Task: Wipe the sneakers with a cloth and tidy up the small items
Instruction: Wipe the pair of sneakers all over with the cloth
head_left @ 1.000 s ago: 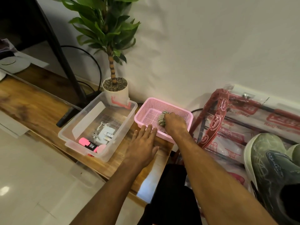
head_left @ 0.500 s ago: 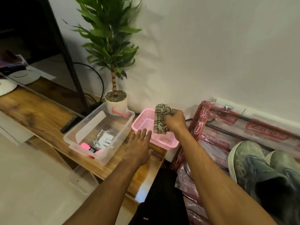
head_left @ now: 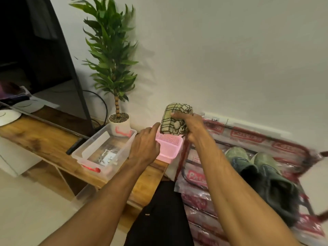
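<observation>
One cloth — right hand gripping, writing blurred

One cloth, one basket, one bin, one plant, two sneakers. Basket and bin at the bench's right end. Two hands: left hand, right hand.

head view, forward-down, close over arms

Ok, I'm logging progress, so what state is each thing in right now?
cloth: rolled, held above the basket.
right hand: grips the cloth.
left hand: empty, index finger by the cloth.
basket: upright on the bench.
bin: lidless, small items inside.
sneakers: side by side on plastic wrap, untouched.
</observation>
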Demonstrator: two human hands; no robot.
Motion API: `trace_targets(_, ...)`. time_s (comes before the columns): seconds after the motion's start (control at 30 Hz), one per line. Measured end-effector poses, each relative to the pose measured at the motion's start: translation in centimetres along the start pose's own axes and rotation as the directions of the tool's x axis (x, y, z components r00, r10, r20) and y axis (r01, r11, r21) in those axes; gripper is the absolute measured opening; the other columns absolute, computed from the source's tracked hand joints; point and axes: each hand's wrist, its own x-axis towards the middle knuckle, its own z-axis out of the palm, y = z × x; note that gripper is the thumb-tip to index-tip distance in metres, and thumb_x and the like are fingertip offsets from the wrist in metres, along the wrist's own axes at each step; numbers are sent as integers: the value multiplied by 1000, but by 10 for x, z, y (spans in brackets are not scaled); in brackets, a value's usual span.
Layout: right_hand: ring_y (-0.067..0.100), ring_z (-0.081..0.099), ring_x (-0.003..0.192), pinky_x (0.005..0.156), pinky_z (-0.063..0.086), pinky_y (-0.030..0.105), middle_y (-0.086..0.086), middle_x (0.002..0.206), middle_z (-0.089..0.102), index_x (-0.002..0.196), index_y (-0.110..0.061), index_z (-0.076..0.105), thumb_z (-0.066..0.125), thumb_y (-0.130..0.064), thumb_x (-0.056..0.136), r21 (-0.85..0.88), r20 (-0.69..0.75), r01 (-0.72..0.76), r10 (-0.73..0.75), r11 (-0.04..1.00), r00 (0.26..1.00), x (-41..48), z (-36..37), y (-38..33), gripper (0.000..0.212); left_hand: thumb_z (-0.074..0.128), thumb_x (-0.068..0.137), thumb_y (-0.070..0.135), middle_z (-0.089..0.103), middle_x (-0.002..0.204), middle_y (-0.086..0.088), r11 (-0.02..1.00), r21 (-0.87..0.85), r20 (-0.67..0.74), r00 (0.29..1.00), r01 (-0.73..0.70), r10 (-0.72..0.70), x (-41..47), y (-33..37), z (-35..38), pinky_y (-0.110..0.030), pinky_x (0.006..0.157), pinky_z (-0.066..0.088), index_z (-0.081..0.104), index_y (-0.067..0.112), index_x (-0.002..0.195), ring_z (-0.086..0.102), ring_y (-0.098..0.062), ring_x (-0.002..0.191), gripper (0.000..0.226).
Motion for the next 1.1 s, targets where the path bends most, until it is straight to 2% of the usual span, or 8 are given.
trace_targets(0.17,34,72,79,67,60,49,19,87,74,90,-1,68,79,9,64,-56,-111,78,-84,995,990,-27,-29,-30,30,54,87,9,61,116,-12,997,-76,-34,999,-14,11,-4,28,-5,-38,82,44,33,20,148,55,-28,105,65)
trace_targets(0.3,26,68,63,53,59,35,18,86,73,95,3,68,74,7,69,-64,-175,120,-130,991,976,-42,-77,-48,27,54,87,10,63,112,-14,984,-170,-28,998,-60,56,-8,58,5,-38,78,45,32,22,149,56,-27,101,66)
trace_targets(0.37,24,64,56,59,58,40,18,83,72,100,7,66,70,7,68,-54,-227,128,-137,990,964,-48,-99,-51,32,53,89,14,63,111,-12,976,-205,-14,997,-74,73,-9,69,14,-36,73,44,31,24,148,57,-27,100,64)
trace_targets(0.47,30,65,66,75,57,54,18,88,72,96,6,67,63,4,59,3,-299,139,-132,990,945,-52,-132,-52,37,54,92,17,63,103,-9,971,-217,6,994,-104,108,-11,93,23,-30,66,39,31,26,147,58,-25,94,59)
trace_targets(0.67,29,59,71,75,53,50,11,87,67,64,-14,61,54,-10,37,135,-454,224,-141,965,880,-63,-205,-43,29,56,92,16,62,107,-2,933,-273,13,969,-236,248,-24,156,38,-33,89,49,41,24,141,57,-18,98,52)
trace_targets(0.8,41,68,91,84,51,64,22,106,70,100,1,68,69,-9,28,267,-506,238,-74,934,859,-79,-249,-39,73,53,95,31,60,128,1,909,-265,65,935,-321,349,-34,192,57,-29,97,38,53,23,131,53,-17,117,37)
trace_targets(0.9,31,70,89,81,57,53,17,102,72,105,1,67,78,-1,58,259,-545,232,-57,938,837,-91,-270,-35,48,50,95,39,57,130,2,902,-227,129,907,-368,402,-44,210,72,-32,92,42,52,23,130,51,-18,118,38)
trace_targets(1.1,30,73,84,80,58,48,12,92,75,105,-3,67,82,2,60,236,-582,167,2,957,813,-93,-298,-17,48,56,89,20,49,139,-4,948,-168,241,921,-271,306,-42,226,90,-37,88,50,35,19,141,54,-24,116,56)
